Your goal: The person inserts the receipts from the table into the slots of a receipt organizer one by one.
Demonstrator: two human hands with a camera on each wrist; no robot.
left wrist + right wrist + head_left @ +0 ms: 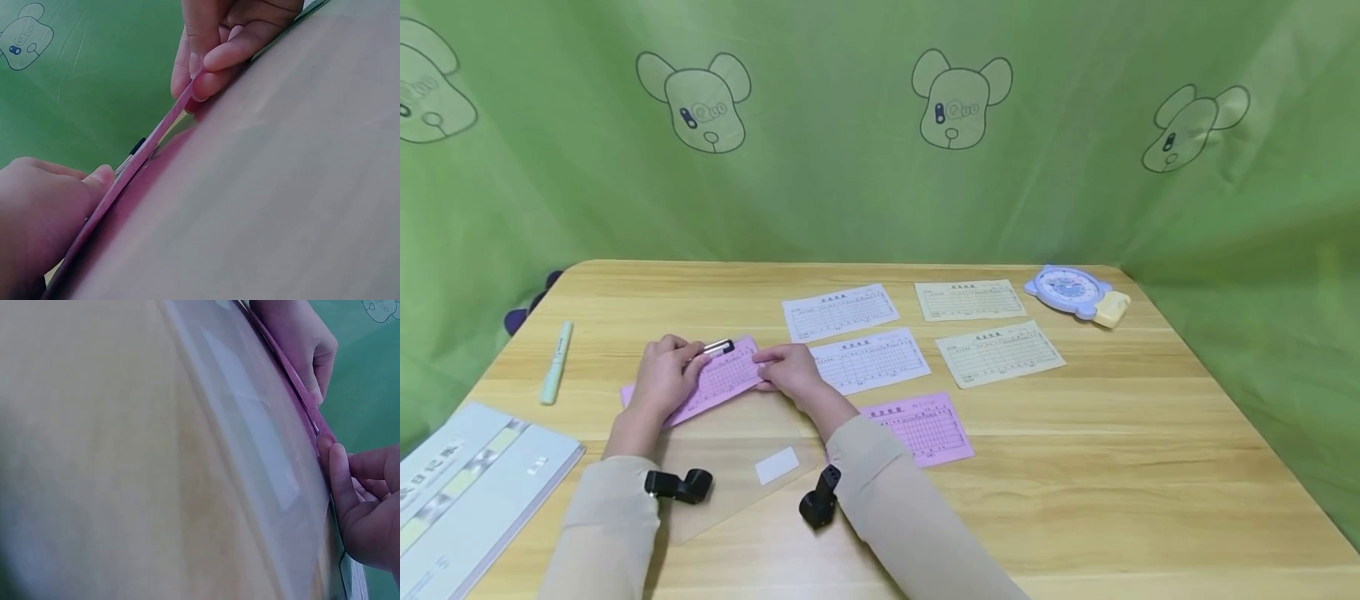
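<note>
In the head view a printed pink slip (727, 377) lies tilted over a clear plastic folder (730, 479) with a white label. My right hand (788, 371) pinches the slip's right end between thumb and fingers, as the right wrist view also shows. At the other end my left hand (666, 375) grips the slip, with its thumb (102, 177) along the upper side. A slim silver-and-black piece (718, 347) juts out beside the left fingers; its kind cannot be told. The left hand hides part of the slip. Seen edge-on, the slip (150, 145) is a thin pink strip.
Another pink slip (925, 429) lies right of the right forearm. Farther back are white slips (841, 312) and pale yellow slips (1000, 353). A blue toy clock (1067, 287) and cream block (1112, 309) stand far right. Left are a highlighter (557, 363) and pale blue book (482, 500).
</note>
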